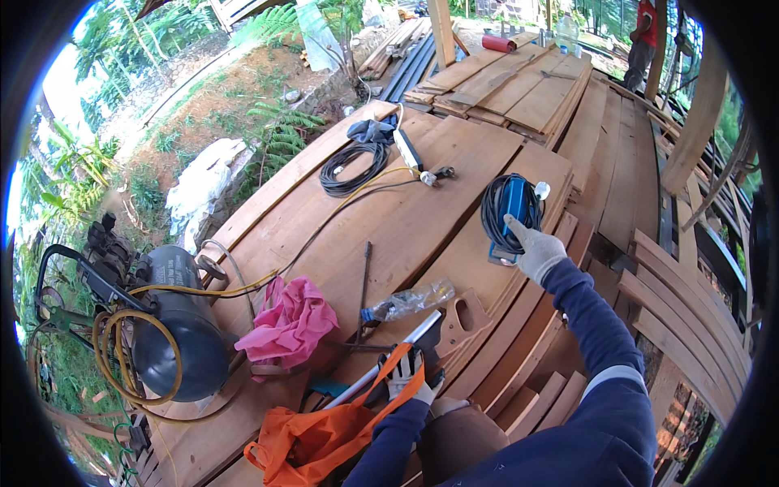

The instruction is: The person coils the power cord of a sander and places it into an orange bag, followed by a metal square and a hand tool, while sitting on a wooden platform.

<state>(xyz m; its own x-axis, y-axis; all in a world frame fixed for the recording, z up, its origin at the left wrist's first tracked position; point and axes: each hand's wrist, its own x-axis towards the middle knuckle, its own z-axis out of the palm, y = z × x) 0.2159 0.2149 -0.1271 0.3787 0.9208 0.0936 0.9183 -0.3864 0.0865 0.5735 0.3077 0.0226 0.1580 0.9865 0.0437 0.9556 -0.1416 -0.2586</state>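
My right hand (539, 251), in a pale glove, is closed on a blue power tool (512, 200) with a black cord wound around it. One finger lies stretched along the coiled cord; the others are partly hidden. Lower down, my left hand (410, 379), also gloved, is closed at the straps of an orange cloth bag (312, 438). Its fingertips are partly covered by a strap. Just beyond the left hand are a handsaw's wooden handle (466, 322), a long pale metal strip (381, 365) and a clear plastic bottle (411, 301).
Wide boards (422, 195) form the work surface. On them lie a pink cloth (290, 318), a thin dark bar (364, 280), a coiled black cable (350, 170) and a white power strip (408, 150). An air compressor (182, 349) stands at left. A person (643, 40) stands far right near posts.
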